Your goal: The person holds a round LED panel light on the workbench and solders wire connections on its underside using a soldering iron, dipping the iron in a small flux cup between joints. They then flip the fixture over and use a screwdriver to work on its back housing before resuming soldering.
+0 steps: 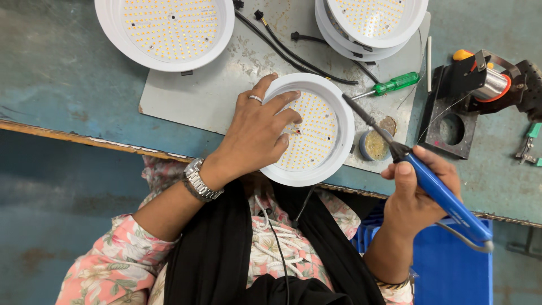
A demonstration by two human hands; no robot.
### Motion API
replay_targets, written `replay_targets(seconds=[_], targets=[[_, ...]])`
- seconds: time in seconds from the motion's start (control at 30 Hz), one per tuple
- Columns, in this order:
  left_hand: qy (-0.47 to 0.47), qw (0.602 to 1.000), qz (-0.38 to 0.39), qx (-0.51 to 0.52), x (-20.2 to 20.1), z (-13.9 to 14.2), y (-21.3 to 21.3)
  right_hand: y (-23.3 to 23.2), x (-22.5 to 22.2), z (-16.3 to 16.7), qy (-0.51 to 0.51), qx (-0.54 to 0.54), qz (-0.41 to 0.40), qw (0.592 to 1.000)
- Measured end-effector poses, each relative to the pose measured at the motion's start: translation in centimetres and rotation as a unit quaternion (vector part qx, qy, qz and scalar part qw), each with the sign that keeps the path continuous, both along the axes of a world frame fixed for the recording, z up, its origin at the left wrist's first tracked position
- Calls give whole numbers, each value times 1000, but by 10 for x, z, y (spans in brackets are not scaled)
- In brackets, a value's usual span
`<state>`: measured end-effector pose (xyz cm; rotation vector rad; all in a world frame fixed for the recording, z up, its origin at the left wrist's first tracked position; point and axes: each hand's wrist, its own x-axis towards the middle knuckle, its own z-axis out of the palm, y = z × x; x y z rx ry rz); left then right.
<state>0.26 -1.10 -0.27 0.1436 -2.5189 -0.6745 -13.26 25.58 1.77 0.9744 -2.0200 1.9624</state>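
My left hand (257, 133) lies on a round white lamp (311, 130) at the near edge of the grey mat (209, 96), fingers spread across its dotted face. My right hand (420, 192) is clamped on a blue soldering iron (435, 189), tip raised beside the lamp, above a small flux tin (374, 145).

A worn teal workbench (68, 73) is carrying a grey metal sheet (209, 93), and beside that sheet a black solder-wire stand (451, 121) is sitting, with small green-handled cutters (529, 144) lying at the bench's far right edge.
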Motion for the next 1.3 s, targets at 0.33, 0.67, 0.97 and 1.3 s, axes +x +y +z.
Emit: replay_targets(seconds=[0.33,0.67,0.97,1.3], targets=[[-128,946,117,275,67,28,32,9,3,1,-1,7,9,1000],[-98,924,35,368,72,18,37,1,10,-2,14,14,63,998],[-34,991,50,120,10,18,-89,-17,28,-15,0,-2,118,993],[-7,999,-40,3,-4,33,-52,-74,44,-23,199,109,124,966]])
